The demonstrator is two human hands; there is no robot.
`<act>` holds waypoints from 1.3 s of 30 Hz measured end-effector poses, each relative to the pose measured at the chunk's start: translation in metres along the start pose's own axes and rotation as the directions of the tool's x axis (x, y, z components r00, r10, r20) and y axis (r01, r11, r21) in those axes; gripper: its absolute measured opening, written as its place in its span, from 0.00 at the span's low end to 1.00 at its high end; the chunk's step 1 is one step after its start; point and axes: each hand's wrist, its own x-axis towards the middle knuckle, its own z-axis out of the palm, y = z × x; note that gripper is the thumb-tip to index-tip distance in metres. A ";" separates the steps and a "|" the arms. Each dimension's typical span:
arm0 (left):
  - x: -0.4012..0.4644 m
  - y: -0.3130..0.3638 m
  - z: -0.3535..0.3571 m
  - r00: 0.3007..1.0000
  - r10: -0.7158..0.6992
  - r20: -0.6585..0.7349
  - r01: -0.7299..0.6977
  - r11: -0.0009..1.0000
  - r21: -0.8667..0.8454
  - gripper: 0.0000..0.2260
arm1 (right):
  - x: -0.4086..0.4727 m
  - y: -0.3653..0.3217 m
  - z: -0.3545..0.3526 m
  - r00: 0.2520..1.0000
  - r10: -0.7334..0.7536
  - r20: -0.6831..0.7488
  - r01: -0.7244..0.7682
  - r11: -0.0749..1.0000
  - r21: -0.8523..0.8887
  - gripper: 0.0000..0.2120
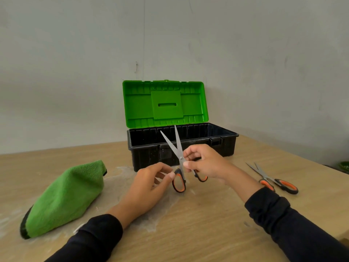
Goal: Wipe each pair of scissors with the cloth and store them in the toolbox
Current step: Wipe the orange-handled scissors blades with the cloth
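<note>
At the frame's centre, the left hand (149, 183) and right hand (205, 163) both pinch an opened pair of scissors (178, 157), blades up. Behind stands the open toolbox (229, 142); the cloth (66, 199) lies lower left, a second pair (273, 179) right.

A light wood-grain tabletop (188, 233) is filling the lower half of the view, showing pale whitish smears (120, 176) across its middle and left. A plain grey-white wall (75, 63) is rising behind it. Something green (344, 166) is peeking in at the right edge.

Wooden table (198, 233) bearing green cloth (66, 197), open toolbox (181, 146), spare scissors (273, 178).
</note>
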 end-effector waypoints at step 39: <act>0.013 -0.007 -0.087 0.781 -0.261 -0.568 0.182 0.964 -0.193 0.05 | 0.061 -0.098 0.096 0.929 0.370 0.012 -0.116 0.261 0.958 0.14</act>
